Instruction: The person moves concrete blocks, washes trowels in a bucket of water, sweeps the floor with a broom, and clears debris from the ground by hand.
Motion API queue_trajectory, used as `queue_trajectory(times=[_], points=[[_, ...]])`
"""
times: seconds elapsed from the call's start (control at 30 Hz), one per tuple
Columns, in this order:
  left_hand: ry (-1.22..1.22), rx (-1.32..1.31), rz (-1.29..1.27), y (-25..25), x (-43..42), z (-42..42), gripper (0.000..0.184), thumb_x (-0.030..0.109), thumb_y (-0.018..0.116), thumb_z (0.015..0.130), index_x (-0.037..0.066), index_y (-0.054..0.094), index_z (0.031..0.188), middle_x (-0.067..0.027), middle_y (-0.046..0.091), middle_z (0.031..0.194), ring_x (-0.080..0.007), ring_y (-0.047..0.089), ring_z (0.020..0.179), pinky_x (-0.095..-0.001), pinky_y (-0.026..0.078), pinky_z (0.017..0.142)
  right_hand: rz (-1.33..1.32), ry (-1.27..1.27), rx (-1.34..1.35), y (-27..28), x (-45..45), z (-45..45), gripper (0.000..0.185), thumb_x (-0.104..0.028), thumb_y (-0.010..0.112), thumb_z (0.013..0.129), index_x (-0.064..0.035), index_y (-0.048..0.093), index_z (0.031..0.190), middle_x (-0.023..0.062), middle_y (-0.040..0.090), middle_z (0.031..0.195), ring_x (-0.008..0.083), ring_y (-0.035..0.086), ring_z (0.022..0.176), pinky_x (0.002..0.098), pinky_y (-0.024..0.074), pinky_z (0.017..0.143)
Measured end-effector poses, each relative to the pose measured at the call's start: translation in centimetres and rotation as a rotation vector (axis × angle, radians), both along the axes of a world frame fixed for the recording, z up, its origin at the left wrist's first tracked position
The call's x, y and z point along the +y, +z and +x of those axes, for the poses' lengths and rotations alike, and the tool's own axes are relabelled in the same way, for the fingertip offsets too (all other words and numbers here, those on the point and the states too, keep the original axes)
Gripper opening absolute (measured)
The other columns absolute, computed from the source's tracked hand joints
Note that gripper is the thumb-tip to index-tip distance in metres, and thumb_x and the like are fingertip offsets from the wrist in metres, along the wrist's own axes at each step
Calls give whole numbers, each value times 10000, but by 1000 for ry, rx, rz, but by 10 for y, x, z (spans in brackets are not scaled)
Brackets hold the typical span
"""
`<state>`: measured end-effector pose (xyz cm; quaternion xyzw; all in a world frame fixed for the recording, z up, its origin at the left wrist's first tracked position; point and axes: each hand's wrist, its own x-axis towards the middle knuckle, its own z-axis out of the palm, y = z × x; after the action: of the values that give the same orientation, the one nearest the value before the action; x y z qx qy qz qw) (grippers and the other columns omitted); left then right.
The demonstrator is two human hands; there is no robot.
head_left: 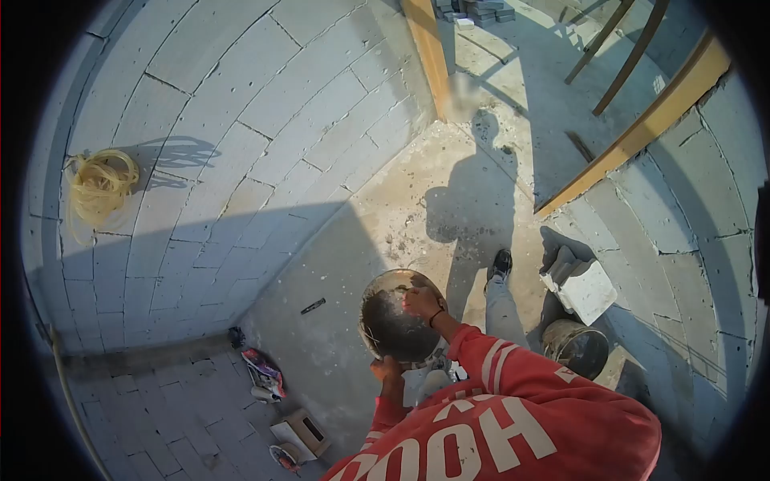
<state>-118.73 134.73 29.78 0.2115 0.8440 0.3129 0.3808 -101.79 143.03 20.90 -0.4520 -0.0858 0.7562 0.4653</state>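
A round bucket (401, 276) with dark grey, wet-looking material inside is in front of my body, above the concrete floor. My left hand (387, 369) is closed on its near rim. My right hand (423, 305), with a dark band at the wrist, is over the bucket's opening with its fingers curled. A small reddish spot shows at those fingers, but I cannot make out what they hold. Whether the bucket stands on the floor or is lifted is also unclear.
Light block walls flank the concrete floor (321, 345). Another bucket (576, 349) and a white block (585, 290) are at the right. A coiled yellowish hose (103, 188) hangs on the left wall. An open box (301, 433) lies lower left, and wooden frame posts (642, 124) edge the doorway.
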Motion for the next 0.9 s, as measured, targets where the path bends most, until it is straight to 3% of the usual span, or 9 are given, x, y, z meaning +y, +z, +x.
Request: queue_trajectory(times=[0.2, 0.27, 0.3, 0.4, 0.47, 0.63, 0.7, 0.83, 0.9], points=[[-157, -77, 54, -7, 54, 114, 97, 26, 524, 669, -61, 487, 690, -109, 542, 654, -177, 531, 533, -371, 413, 439, -733, -256, 454, -25, 79, 110, 223, -193, 476, 923, -17, 612, 902, 148, 647, 853, 251, 621, 762, 341, 517, 682], [-99, -196, 47, 25, 86, 185, 117, 36, 529, 677, -59, 495, 737, -97, 528, 663, -171, 505, 513, -367, 405, 435, -516, -477, 727, -4, 129, 179, 228, -173, 453, 918, -6, 603, 875, 176, 640, 848, 288, 614, 778, 364, 519, 714], [-31, -298, 44, 39, 104, 213, 146, 46, 534, 686, -58, 503, 783, -86, 514, 672, -165, 478, 493, -364, 398, 432, -31, -510, 845, 25, 159, 236, 256, -216, 483, 924, 12, 570, 848, 178, 633, 904, 278, 598, 773, 346, 517, 724], [-213, -372, -15, 26, 150, 267, 216, 60, 549, 701, -51, 512, 882, -83, 551, 769, -167, 533, 583, -341, 462, 489, 259, -983, 575, 240, 206, 401, 215, -194, 508, 943, -50, 584, 1084, 85, 639, 1116, 253, 596, 1085, 393, 507, 907], [-272, -381, -59, 11, 183, 309, 302, 83, 563, 711, -70, 484, 960, -91, 552, 807, -154, 523, 616, -318, 453, 519, 258, -974, 291, 257, 217, 462, 289, -208, 528, 937, -68, 547, 1189, 97, 632, 1142, 240, 602, 1081, 402, 501, 911], [-411, -294, -54, 26, 271, 420, 344, 106, 579, 713, -74, 501, 996, -121, 586, 850, -170, 562, 669, -318, 481, 569, -135, -717, -61, 202, 220, 499, 285, -241, 570, 907, -72, 563, 1136, 90, 637, 1091, 210, 624, 969, 379, 499, 842], [-562, -316, -79, -7, 308, 442, 337, 108, 577, 716, -65, 509, 996, -136, 600, 862, -179, 588, 690, -333, 507, 607, -299, -667, 29, 149, 229, 495, 258, -257, 585, 892, -83, 575, 1082, 78, 630, 1059, 214, 613, 936, 350, 495, 809], [-656, -252, -106, 38, 378, 519, 301, 117, 558, 712, -46, 582, 963, -144, 639, 822, -210, 625, 702, -363, 528, 649, -691, -798, 83, 45, 281, 500, 193, -229, 510, 914, -96, 588, 1029, 88, 609, 1072, 254, 597, 978, 432, 510, 837], [-945, -80, 57, 69, 424, 559, 249, 101, 545, 696, -42, 655, 867, -169, 666, 755, -266, 664, 662, -395, 519, 596, -471, -911, 183, -49, 314, 547, 201, -200, 476, 920, -74, 586, 1033, 96, 615, 1077, 258, 603, 982, 439, 525, 823]])
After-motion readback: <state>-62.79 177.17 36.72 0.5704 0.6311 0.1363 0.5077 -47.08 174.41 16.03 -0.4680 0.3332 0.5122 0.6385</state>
